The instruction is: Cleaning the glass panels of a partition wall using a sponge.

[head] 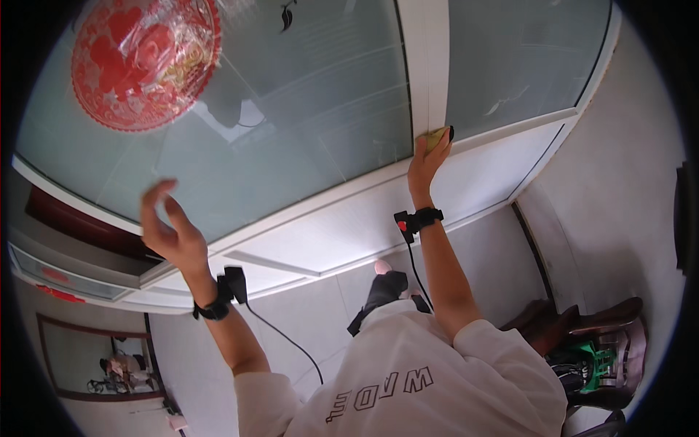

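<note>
My right hand (424, 169) presses a yellowish sponge or folded cloth (432, 141) to the white upright (426, 65) between two glass panels, low down where it meets the crossbar. A small black piece shows beside my fingertips; I cannot tell what it is. My left hand (177, 240) is raised, fingers curled and apart, with nothing in it. It is in front of the lower left part of the large frosted glass panel (327, 82). Above it, a round red and clear decoration (144, 60) with a scalloped edge sits on the glass.
Below the glass run white lower panels (327, 229) down to the grey tiled floor (289, 311). A dark wooden chair (631, 341) holding green and black items stands at lower right, by a pale wall (611, 180). Cables hang from black straps on both wrists.
</note>
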`<state>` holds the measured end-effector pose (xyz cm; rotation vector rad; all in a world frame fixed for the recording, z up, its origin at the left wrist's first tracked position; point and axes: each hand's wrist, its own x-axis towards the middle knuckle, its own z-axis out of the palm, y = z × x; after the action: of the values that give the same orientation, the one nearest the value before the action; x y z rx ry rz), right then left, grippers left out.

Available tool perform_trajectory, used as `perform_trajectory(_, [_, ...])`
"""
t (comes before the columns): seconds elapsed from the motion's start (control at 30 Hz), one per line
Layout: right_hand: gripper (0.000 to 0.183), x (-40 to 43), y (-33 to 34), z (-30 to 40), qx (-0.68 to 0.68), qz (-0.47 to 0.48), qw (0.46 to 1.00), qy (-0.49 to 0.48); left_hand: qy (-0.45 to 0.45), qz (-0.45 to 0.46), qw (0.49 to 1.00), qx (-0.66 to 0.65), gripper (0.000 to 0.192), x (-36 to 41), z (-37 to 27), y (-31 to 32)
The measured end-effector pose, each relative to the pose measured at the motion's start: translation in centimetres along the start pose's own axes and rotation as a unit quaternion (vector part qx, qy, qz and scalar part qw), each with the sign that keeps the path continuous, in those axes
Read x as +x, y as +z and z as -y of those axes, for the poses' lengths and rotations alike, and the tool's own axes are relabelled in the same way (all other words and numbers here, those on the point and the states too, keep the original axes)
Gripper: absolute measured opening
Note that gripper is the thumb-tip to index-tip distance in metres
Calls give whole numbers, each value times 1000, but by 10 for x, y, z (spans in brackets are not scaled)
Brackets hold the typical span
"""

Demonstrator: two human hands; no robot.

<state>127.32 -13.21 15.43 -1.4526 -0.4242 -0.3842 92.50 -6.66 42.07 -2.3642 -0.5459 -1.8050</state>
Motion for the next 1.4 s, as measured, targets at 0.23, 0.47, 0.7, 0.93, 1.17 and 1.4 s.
perform_trajectory(0.23, [67, -19, 11, -31, 12, -41, 992, 121, -360, 17, 932, -21, 15, -223, 68, -90])
perform_trajectory(0.47, [65, -72, 45, -15, 112, -17, 943, 312, -553, -98, 815, -142, 18, -272, 54, -93])
perform_trajectory(0.7, [62, -135, 83, 27, 216, -4, 907, 362, -543, -55, 809, -218, 15, -275, 92, -115])
perform_trajectory(0.93, [40, -224, 140, 47, 267, 0, 881, 392, -589, -48, 771, -236, 15, -302, 162, -162])
perform_trajectory(1.17, [52, -347, 205, 96, 304, 110, 812, 486, -578, -28, 781, -236, 15, -309, 220, -205])
perform_trajectory(1.4, [9, -440, 275, 204, 361, 243, 628, 645, -593, -61, 772, -218, 15, -322, 224, -249])
